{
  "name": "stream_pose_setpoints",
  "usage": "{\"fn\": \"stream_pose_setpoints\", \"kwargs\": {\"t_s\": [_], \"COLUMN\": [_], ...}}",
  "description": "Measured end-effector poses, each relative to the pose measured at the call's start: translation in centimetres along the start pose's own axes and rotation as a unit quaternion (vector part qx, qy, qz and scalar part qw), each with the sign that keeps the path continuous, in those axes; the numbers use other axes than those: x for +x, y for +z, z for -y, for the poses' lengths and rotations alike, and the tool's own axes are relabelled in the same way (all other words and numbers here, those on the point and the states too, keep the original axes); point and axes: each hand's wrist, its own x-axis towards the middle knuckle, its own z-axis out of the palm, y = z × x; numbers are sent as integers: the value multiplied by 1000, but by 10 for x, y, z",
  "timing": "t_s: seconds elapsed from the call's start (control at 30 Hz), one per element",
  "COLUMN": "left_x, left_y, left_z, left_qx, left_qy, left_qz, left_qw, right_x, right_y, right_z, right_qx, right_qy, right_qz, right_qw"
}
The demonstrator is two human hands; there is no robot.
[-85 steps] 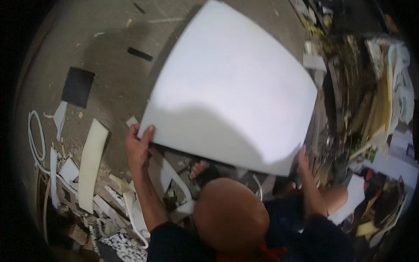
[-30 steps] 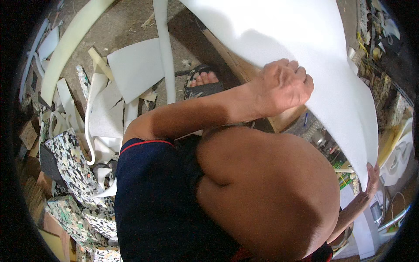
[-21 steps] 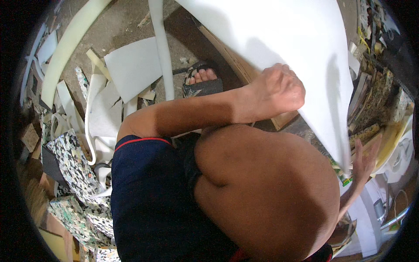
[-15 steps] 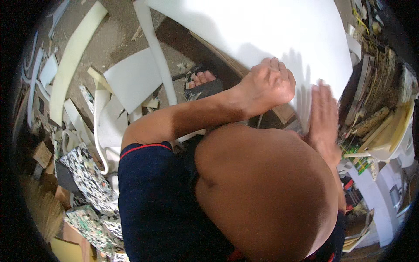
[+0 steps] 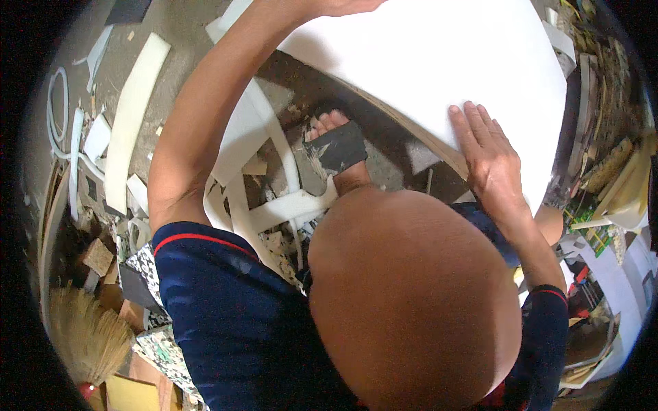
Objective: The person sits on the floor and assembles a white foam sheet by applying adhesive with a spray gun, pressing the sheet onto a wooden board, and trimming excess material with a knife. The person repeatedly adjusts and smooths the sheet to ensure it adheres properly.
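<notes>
A large white sheet (image 5: 425,55), smooth and apparently foam, lies over a brown wooden board (image 5: 404,127) whose edge shows along the near side. My right hand (image 5: 492,161) rests palm down on the near right part of the sheet, fingers stretched out and slightly apart, holding nothing. Far ahead, my left hand (image 5: 346,5) reaches over the sheet's far left part. The top of the picture cuts it off, so its fingers are mostly hidden.
My sandalled foot (image 5: 336,140) stands on the floor by the board. Pale foam strips (image 5: 137,123) and offcuts lie at left, near a straw broom (image 5: 89,335) and a yellow block (image 5: 132,395). Stacked scrap sheets (image 5: 586,123) crowd the right side.
My left hand has moved far forward and left across the sheet, its arm stretched out. My right hand has shifted slightly left and nearer and now lies flat.
</notes>
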Motion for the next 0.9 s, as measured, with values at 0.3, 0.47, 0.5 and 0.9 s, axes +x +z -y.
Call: {"fn": "stream_pose_setpoints", "kwargs": {"t_s": [0.3,0.47,0.5,0.9], "left_x": [-25,-27,-28,-47], "left_y": [45,41,40,37], "left_z": [0,0,-1,-33], "left_qx": [89,96,98,93], "left_qy": [32,45,52,87], "left_qz": [0,18,16,77], "left_qw": [996,994,994,989], "right_x": [-1,-1,-1,0], "right_y": [19,24,25,40], "right_z": [7,10,11,15], "right_qx": [-7,-23,-25,-64], "right_qy": [5,3,3,-13], "right_qz": [16,27,32,13], "right_qw": [1000,999,999,998]}}
